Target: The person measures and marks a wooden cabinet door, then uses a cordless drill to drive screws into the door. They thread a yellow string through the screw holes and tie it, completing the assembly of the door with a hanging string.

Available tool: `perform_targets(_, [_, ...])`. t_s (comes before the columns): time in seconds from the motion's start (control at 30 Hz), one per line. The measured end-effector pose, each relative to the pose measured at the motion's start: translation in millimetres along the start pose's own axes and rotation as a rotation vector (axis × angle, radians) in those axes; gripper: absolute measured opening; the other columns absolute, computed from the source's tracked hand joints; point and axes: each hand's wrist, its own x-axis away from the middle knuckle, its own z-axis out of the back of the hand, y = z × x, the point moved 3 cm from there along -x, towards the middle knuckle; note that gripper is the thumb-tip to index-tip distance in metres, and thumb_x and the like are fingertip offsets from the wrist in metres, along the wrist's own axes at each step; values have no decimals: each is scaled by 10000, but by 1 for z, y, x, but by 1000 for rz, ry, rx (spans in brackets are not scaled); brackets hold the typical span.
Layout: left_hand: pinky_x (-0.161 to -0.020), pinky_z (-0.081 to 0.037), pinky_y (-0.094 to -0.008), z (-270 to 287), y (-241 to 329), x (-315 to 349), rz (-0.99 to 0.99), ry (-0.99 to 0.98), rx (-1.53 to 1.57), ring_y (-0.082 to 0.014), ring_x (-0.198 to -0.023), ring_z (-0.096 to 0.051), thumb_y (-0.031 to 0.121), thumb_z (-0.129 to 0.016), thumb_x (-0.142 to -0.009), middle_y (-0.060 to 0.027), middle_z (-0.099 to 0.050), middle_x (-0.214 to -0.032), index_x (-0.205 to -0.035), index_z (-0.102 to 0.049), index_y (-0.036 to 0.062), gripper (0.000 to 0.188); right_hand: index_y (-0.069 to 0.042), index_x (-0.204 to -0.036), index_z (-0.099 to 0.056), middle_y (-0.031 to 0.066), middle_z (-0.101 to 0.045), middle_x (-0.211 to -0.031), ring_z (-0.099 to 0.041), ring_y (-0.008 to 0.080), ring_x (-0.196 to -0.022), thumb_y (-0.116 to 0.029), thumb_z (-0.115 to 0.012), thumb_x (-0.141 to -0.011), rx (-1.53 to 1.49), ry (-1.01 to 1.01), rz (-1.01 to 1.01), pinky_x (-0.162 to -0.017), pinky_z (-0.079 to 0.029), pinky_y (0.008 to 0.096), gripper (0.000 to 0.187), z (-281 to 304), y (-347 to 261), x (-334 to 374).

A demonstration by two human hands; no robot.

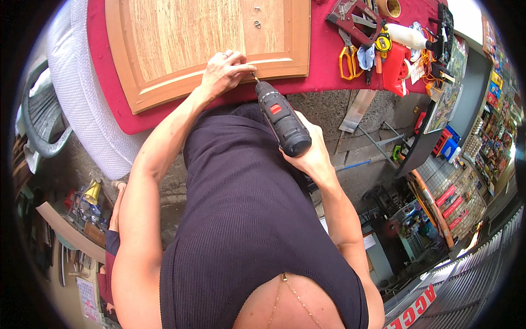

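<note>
Gripping cordless drill [283, 122] with right fingers [307, 124] beside wooden panel [189, 41] | resting left fingers [234, 58] on panel, cannot tell if pinching

Bright daylight, glare upper right, fisheye bending near black edges.

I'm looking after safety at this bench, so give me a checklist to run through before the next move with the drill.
1. Drill gripped: ok; the right hand is wrapped around it.
2. Left hand well away from the drill tip: not ok; its fingertips are right beside it.
3. Wooden panel supported: ok; it lies on the red cloth.
4. Panel clamped: cannot tell; its far edge runs out of the picture.
5. Small metal pieces away from the tip: ok; they lie farther in on the panel.
6. Scissors off the panel: ok; they lie to its right.
</note>
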Motion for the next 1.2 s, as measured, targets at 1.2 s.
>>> perform_targets(1.2, [-668, -451, -323, 2, 1, -3, 45, -5, 37, -179, -813, -560, 141, -665, -713, 15, -576, -884, -926, -673, 218, 227, -13, -1183, -562, 193, -674, -850, -679, 306, -776, -84, -683, -675, 116, -62, -137, -742, -520, 364, 527, -4, -12, -17])
